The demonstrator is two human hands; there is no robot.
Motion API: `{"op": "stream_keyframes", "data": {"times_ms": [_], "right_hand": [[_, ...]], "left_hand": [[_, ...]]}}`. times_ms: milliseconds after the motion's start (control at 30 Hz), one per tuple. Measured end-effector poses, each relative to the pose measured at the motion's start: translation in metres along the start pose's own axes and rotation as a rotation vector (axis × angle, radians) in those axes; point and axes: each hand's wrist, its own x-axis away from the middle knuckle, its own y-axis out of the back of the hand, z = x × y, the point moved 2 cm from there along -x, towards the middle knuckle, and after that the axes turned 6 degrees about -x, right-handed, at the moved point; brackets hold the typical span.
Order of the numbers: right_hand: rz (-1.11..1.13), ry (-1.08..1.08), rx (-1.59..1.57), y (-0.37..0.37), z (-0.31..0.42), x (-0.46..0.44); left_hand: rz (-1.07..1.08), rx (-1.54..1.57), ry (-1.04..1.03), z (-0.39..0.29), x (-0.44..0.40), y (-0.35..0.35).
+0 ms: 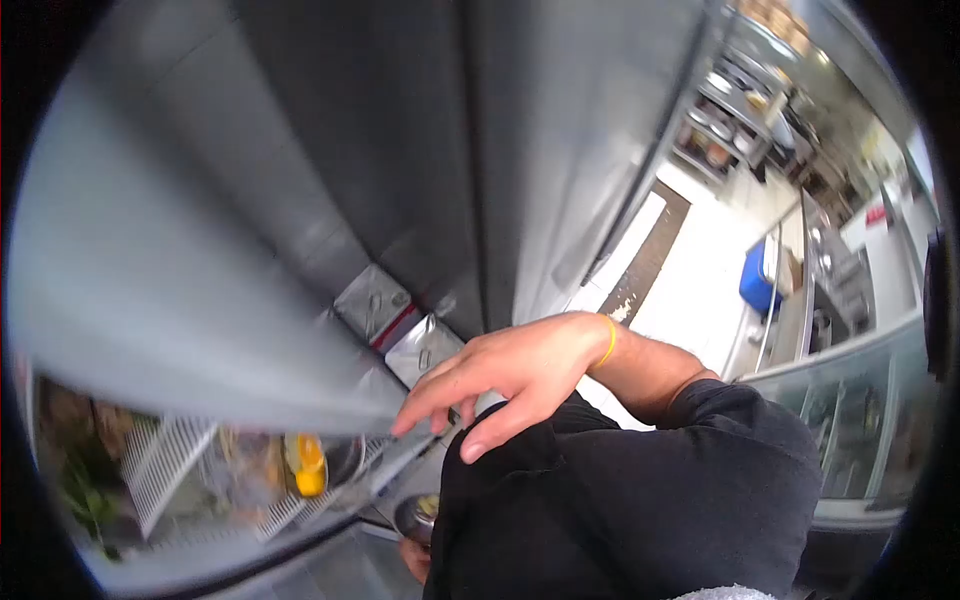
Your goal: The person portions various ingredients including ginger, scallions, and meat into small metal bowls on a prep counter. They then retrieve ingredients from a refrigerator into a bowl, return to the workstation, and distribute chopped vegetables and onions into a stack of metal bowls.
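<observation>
My right hand (525, 372), a yellow band round its wrist, hangs in mid-air with its fingers stretched out and slightly bent. It looks to hold nothing. Just past its fingers are two metal lidded containers (371, 302), partly behind a blurred grey panel. Low in the view, my left hand (414, 560) is mostly hidden by my dark clothing. It grips a small metal bowl (408, 520) with pale yellow-green pieces in it. Beside the bowl is an open refrigerator with white wire racks (172, 470), leafy greens (85, 495) and a yellow item (310, 482).
Tall grey metal panels (400, 120) stand close in front. On the right are a white floor (690, 260), a blue container (760, 275), a steel counter (840, 290) and a glass-fronted cabinet (850, 420). Shelves with kitchenware (715, 135) stand further back.
</observation>
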Motion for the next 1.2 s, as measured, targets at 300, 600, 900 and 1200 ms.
{"op": "stream_keyframes", "data": {"times_ms": [300,600,900,1200], "right_hand": [[-0.699,-0.098,-0.040,0.054,-0.002,0.274],[-1.288,-0.286,0.113,0.058,-0.022,0.484],[-1.442,-0.433,0.189,0.092,-0.008,0.608],[-1.315,-0.901,0.247,0.185,-0.031,0.750]], "left_hand": [[0.174,-0.439,-0.118,-0.112,-0.003,-0.219],[0.242,-0.827,-0.160,-0.149,0.037,-0.429],[0.247,-0.952,-0.152,-0.142,0.064,-0.525],[0.148,-0.906,-0.048,-0.107,0.057,-0.579]]}}
